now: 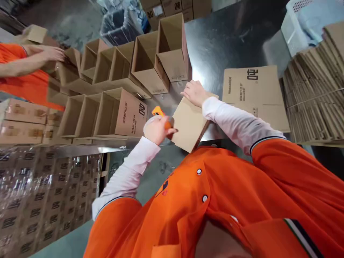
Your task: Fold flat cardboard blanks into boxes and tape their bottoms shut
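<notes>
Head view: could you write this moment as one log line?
left hand: holds tape gun; right hand: on box; open boxes: left of box; flat carton: right of box

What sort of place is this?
Probably a carton-packing station in a factory or warehouse: the left hand holds an orange tape dispenser, open cartons line a metal table, and plastic-wrapped cartons are stacked at lower left.
</notes>
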Demonstrator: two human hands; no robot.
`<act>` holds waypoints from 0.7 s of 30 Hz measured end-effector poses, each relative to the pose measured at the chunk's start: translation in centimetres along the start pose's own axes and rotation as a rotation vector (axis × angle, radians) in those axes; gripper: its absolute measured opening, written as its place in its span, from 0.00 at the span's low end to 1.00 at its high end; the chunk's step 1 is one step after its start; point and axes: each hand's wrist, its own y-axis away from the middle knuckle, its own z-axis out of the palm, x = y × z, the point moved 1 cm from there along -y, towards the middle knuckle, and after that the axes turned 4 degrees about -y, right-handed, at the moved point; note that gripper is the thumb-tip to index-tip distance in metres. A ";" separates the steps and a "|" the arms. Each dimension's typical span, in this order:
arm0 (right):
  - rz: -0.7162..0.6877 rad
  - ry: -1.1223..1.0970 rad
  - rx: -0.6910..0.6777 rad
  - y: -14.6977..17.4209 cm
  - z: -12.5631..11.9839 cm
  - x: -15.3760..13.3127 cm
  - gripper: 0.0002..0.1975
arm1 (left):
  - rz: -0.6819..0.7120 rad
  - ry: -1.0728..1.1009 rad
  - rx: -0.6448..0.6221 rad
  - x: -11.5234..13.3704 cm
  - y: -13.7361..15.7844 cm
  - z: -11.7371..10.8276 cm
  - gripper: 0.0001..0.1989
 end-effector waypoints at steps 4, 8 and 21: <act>-0.052 0.046 0.017 -0.1 0.7 0.7 0.29 | -0.031 0.609 0.466 -2.7 1.9 0.2 0.27; -0.065 0.040 -0.001 -0.3 0.2 0.2 0.29 | 0.056 0.940 0.674 -0.4 3.6 1.8 0.36; 0.566 -0.305 0.139 7.7 -0.7 3.6 0.23 | -0.077 1.001 0.743 0.4 4.1 9.3 0.50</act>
